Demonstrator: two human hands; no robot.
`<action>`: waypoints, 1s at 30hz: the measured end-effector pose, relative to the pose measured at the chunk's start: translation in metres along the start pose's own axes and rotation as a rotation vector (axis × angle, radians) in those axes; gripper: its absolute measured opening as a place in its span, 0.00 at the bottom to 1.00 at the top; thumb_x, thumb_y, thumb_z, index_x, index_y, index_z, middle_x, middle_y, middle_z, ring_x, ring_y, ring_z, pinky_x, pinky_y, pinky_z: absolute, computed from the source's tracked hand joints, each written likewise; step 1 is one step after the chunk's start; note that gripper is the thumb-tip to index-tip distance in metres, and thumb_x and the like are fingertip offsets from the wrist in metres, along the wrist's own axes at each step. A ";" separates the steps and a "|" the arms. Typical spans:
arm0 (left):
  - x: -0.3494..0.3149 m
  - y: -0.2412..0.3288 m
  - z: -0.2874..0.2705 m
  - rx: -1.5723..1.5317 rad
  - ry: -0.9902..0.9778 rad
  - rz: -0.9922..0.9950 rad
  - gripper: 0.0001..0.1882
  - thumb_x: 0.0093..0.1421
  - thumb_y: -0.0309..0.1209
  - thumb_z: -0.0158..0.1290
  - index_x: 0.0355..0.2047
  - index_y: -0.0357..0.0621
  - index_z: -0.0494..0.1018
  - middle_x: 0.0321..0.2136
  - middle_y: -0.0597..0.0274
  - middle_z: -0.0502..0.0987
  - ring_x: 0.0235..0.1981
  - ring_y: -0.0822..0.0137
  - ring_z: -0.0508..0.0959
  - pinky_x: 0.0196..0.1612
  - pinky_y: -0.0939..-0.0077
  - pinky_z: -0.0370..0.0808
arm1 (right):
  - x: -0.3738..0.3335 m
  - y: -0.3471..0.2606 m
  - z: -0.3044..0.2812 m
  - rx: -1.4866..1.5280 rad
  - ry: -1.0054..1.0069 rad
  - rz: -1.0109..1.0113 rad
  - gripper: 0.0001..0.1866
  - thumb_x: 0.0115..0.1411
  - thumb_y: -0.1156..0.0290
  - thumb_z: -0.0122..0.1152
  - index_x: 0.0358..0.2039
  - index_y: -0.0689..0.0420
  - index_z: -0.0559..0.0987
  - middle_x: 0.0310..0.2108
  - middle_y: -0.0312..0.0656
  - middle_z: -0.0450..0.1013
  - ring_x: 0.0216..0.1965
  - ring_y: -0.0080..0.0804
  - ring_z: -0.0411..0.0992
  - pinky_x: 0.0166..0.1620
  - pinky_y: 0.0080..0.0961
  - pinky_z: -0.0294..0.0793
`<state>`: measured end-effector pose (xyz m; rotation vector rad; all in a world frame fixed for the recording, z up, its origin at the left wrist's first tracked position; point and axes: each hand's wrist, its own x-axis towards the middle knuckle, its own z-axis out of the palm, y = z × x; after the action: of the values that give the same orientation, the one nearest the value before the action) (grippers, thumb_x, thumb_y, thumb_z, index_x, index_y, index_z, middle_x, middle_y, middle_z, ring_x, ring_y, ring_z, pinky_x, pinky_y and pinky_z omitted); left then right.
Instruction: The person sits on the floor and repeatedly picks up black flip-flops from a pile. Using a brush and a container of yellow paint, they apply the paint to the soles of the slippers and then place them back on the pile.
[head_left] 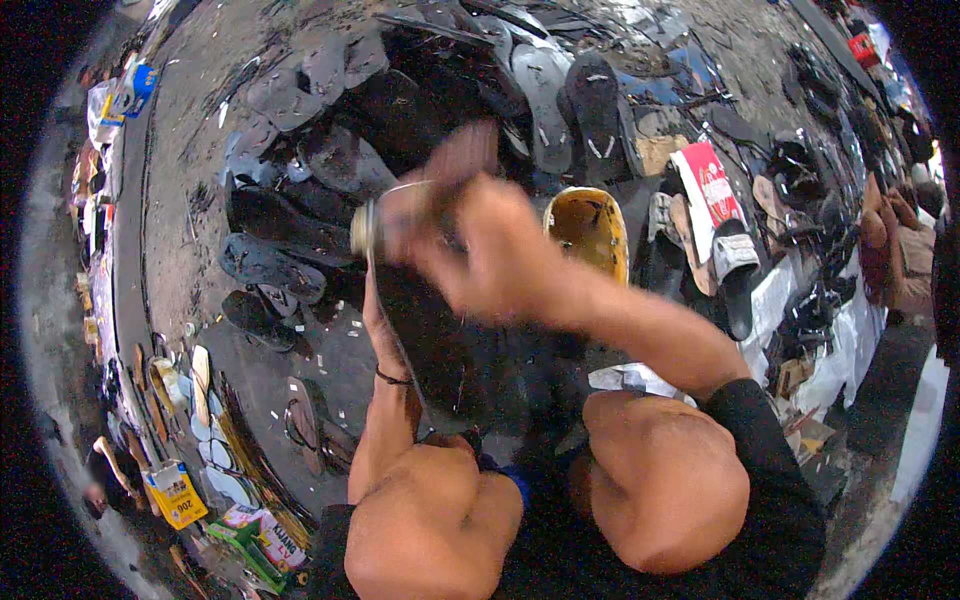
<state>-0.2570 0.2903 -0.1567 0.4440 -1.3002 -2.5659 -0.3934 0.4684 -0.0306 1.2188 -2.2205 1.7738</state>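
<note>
Bare knees frame a dark sandal sole (440, 340) standing on the lap. Left hand (385, 330) supports its edge, fingers hidden. Right hand (470, 235), blurred, seems closed around a small tin (368, 228). Sole looks light, flexible; hold its edges.

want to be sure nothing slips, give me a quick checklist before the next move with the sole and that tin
1. Dark sole propped upright in front of the knees: ok.
2. Left hand steadies the sole's left edge: ok, it lies along it.
3. Right hand grip on what it holds: cannot tell, motion blur.
4. Round tin at the sole's top secure: cannot tell, blurred.
5. Yellow bowl within reach: ok, just right of the hands.
6. Ground around free of clutter: not ok, sandals lie close by.
</note>
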 end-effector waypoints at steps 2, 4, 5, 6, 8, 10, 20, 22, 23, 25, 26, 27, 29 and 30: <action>-0.005 0.033 0.090 -0.394 -0.012 -0.173 0.32 0.72 0.51 0.36 0.65 0.41 0.64 0.60 0.49 0.70 0.58 0.52 0.73 0.62 0.56 0.71 | 0.027 0.038 -0.029 -0.067 0.137 0.174 0.12 0.59 0.72 0.67 0.44 0.58 0.81 0.35 0.43 0.81 0.36 0.40 0.81 0.40 0.32 0.78; 0.003 0.036 0.066 -0.351 0.019 -0.122 0.32 0.71 0.51 0.37 0.64 0.40 0.64 0.59 0.50 0.71 0.57 0.53 0.74 0.61 0.57 0.71 | 0.029 0.025 -0.036 0.119 0.107 0.263 0.11 0.58 0.73 0.68 0.42 0.59 0.82 0.35 0.41 0.81 0.39 0.38 0.80 0.43 0.31 0.78; 0.012 0.030 0.046 -0.335 0.044 -0.103 0.32 0.71 0.51 0.37 0.64 0.40 0.65 0.59 0.51 0.71 0.56 0.53 0.74 0.61 0.58 0.71 | 0.017 0.023 -0.023 0.151 0.071 0.151 0.11 0.58 0.73 0.68 0.42 0.58 0.82 0.36 0.42 0.81 0.38 0.40 0.80 0.43 0.33 0.78; 0.017 0.020 0.029 -0.320 0.065 -0.105 0.32 0.71 0.51 0.37 0.63 0.39 0.65 0.59 0.51 0.72 0.56 0.53 0.74 0.60 0.58 0.71 | -0.004 0.020 -0.014 0.175 0.045 0.055 0.11 0.57 0.73 0.68 0.42 0.57 0.82 0.36 0.44 0.81 0.37 0.41 0.80 0.43 0.35 0.79; 0.023 0.031 -0.012 -0.259 0.114 -0.058 0.32 0.71 0.51 0.38 0.63 0.39 0.66 0.58 0.52 0.72 0.55 0.54 0.75 0.59 0.59 0.72 | -0.041 -0.004 0.012 0.267 -0.165 -0.021 0.11 0.56 0.73 0.68 0.41 0.55 0.82 0.37 0.44 0.81 0.38 0.42 0.80 0.43 0.35 0.79; 0.028 0.032 -0.035 -0.195 0.203 -0.049 0.31 0.71 0.51 0.38 0.62 0.38 0.66 0.57 0.53 0.73 0.54 0.55 0.75 0.58 0.60 0.72 | -0.077 -0.015 0.010 0.419 -0.449 0.108 0.11 0.55 0.74 0.70 0.40 0.56 0.83 0.38 0.42 0.81 0.40 0.37 0.78 0.46 0.33 0.77; -0.093 0.021 -0.033 0.017 0.369 -0.495 0.28 0.72 0.48 0.38 0.61 0.39 0.67 0.56 0.55 0.74 0.53 0.57 0.76 0.57 0.62 0.73 | -0.167 0.097 -0.083 -0.628 0.165 0.611 0.13 0.58 0.65 0.69 0.40 0.57 0.83 0.37 0.50 0.81 0.32 0.47 0.80 0.39 0.36 0.79; -0.096 0.028 -0.034 0.049 0.415 -0.485 0.28 0.72 0.47 0.38 0.61 0.39 0.67 0.55 0.55 0.74 0.52 0.57 0.76 0.57 0.63 0.73 | -0.128 0.054 -0.092 -0.578 0.439 0.416 0.13 0.55 0.71 0.71 0.40 0.59 0.83 0.34 0.47 0.80 0.29 0.42 0.79 0.34 0.32 0.78; -0.094 0.031 -0.031 0.060 0.419 -0.475 0.28 0.72 0.47 0.38 0.61 0.39 0.67 0.55 0.55 0.74 0.52 0.57 0.76 0.57 0.63 0.73 | -0.125 0.035 -0.103 -0.547 0.388 0.375 0.11 0.55 0.72 0.70 0.39 0.61 0.82 0.32 0.48 0.80 0.28 0.41 0.78 0.32 0.33 0.77; -0.084 0.025 -0.022 0.057 0.406 -0.468 0.27 0.73 0.47 0.38 0.61 0.40 0.68 0.55 0.55 0.74 0.52 0.58 0.76 0.56 0.63 0.73 | -0.176 0.030 -0.128 -0.764 -0.106 0.646 0.15 0.59 0.62 0.65 0.35 0.63 0.80 0.30 0.52 0.79 0.27 0.46 0.78 0.32 0.41 0.75; -0.080 0.030 -0.020 0.053 0.412 -0.444 0.27 0.73 0.46 0.38 0.61 0.40 0.68 0.55 0.56 0.74 0.52 0.58 0.76 0.56 0.63 0.73 | -0.182 0.010 -0.136 -0.759 -0.546 0.857 0.19 0.60 0.56 0.63 0.34 0.63 0.81 0.30 0.54 0.78 0.29 0.49 0.78 0.34 0.42 0.75; -0.075 0.030 -0.015 0.038 0.408 -0.431 0.27 0.73 0.46 0.38 0.61 0.40 0.68 0.55 0.56 0.75 0.52 0.58 0.76 0.56 0.64 0.73 | -0.186 0.001 -0.152 -0.614 -0.625 0.856 0.20 0.61 0.55 0.62 0.34 0.63 0.81 0.30 0.55 0.78 0.30 0.47 0.78 0.36 0.40 0.76; -0.060 0.039 -0.005 0.004 0.418 -0.357 0.26 0.73 0.45 0.38 0.60 0.40 0.68 0.54 0.56 0.75 0.51 0.59 0.76 0.56 0.64 0.73 | -0.186 0.003 -0.160 -0.262 -0.800 0.822 0.21 0.61 0.53 0.62 0.35 0.63 0.81 0.30 0.55 0.78 0.33 0.44 0.79 0.40 0.37 0.77; -0.056 0.048 -0.001 -0.007 0.436 -0.322 0.26 0.73 0.45 0.38 0.60 0.40 0.68 0.54 0.56 0.75 0.51 0.59 0.76 0.56 0.64 0.73 | -0.150 -0.021 -0.150 -0.072 -0.471 0.801 0.20 0.62 0.56 0.64 0.37 0.64 0.81 0.32 0.48 0.80 0.37 0.34 0.78 0.46 0.34 0.76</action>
<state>-0.2014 0.2805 -0.1093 1.2194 -1.1319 -2.5030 -0.3396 0.6748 -0.0357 0.8397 -3.3669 1.6764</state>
